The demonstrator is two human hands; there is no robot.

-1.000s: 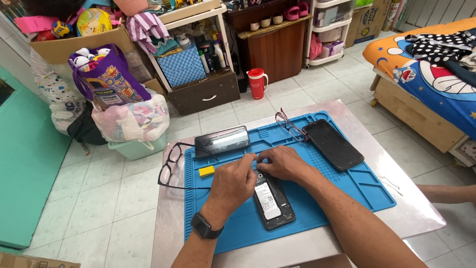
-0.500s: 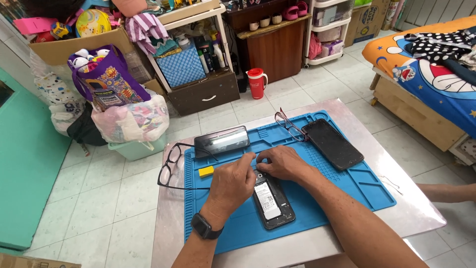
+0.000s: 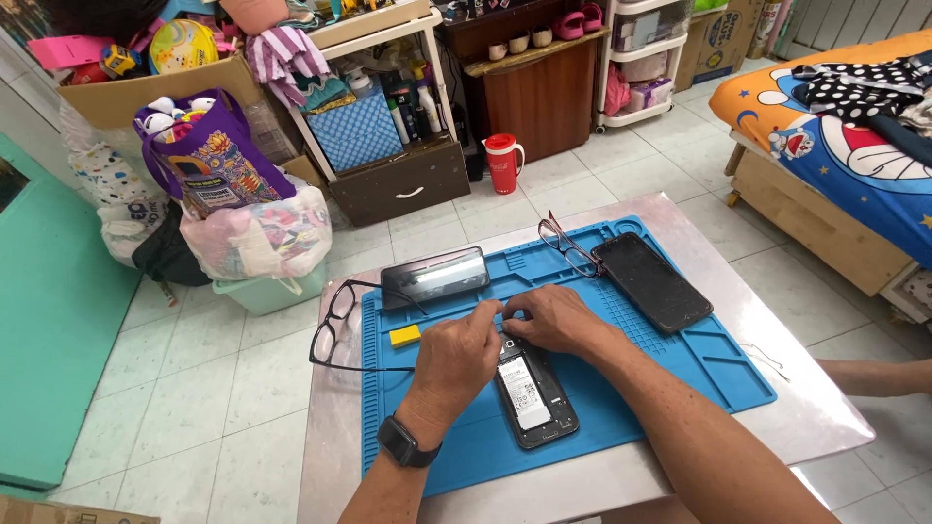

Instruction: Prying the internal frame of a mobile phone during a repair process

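An opened phone (image 3: 534,396) with its back off and battery showing lies on the blue work mat (image 3: 699,359). My left hand (image 3: 456,354), with a black watch at the wrist, hovers over the phone's top end, fingers pinched together. My right hand (image 3: 553,318) rests beside it on the phone's upper edge, fingertips meeting the left hand's. What the fingertips pinch is too small to tell. A small yellow block (image 3: 404,336) lies just left of my left hand.
A black phone (image 3: 651,281) lies at the mat's right, a dark glossy phone (image 3: 434,276) at its back left. Black glasses (image 3: 340,325) and thin-framed glasses (image 3: 565,245) sit on the mat's edges. The metal table (image 3: 825,417) stands amid floor clutter, with a bed to the right.
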